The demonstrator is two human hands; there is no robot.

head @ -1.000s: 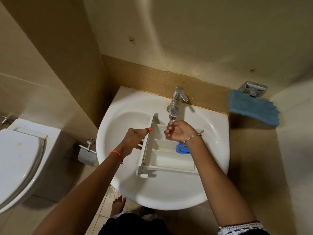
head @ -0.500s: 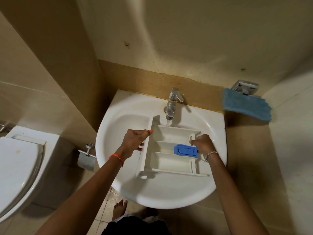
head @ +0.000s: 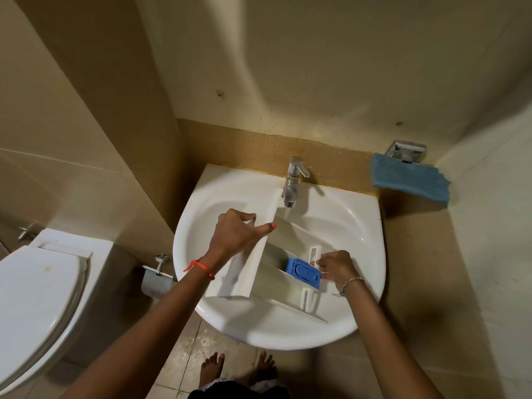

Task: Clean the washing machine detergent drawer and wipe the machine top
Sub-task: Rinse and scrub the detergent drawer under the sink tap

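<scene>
At frame centre, the white detergent drawer (head: 259,263) sits tilted in the sink (head: 359,226) under the running tap (head: 293,180). The left hand (head: 236,234) grips its raised front panel, thumb extended along the edge. Lower right, the right hand (head: 336,266) pinches the drawer's rear wall beside the blue insert (head: 303,273).

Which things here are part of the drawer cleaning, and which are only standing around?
In use: detergent drawer with blue insert, held by left hand and right hand; running tap; basin; probably the blue cloth.

Only around: toilet, toilet paper holder.
</scene>
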